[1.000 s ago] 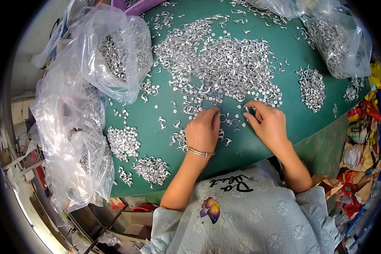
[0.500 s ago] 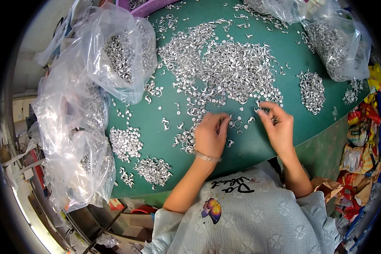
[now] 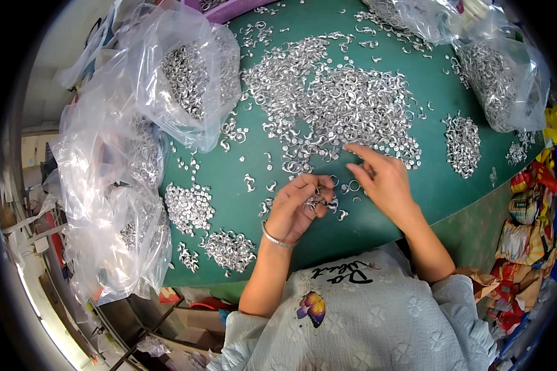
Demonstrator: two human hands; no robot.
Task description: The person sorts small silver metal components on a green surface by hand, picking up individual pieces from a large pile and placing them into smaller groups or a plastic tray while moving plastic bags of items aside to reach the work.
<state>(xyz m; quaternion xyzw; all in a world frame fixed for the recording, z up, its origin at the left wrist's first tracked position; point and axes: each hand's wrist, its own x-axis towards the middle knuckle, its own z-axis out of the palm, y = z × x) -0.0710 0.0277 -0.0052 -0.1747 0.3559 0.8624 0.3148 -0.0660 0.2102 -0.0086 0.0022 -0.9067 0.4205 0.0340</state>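
Note:
My left hand [image 3: 298, 209] is turned palm up with curled fingers, and several small curved silver metal pieces [image 3: 317, 198] lie in it. To its right, my right hand [image 3: 384, 184] hovers at the near edge of a big spread pile of such pieces [image 3: 359, 102]. Its thumb and forefinger stand apart with nothing visible between them. A few loose rings and hook-like pieces [image 3: 354, 185] lie on the green table [image 3: 365, 226] between the hands. The table just behind my left hand is partly hidden by it.
Clear plastic bags filled with metal pieces [image 3: 185, 80] line the left side. Another bag [image 3: 492, 80] stands at the far right. Smaller heaps lie at left [image 3: 189, 207], front left [image 3: 228, 250] and right [image 3: 462, 145]. A purple tray [image 3: 241, 9] sits at the back.
My left hand has rolled palm up, bringing the metal pieces in it into sight. My right hand has moved left, and its thumb and forefinger have spread. The view has shifted slightly.

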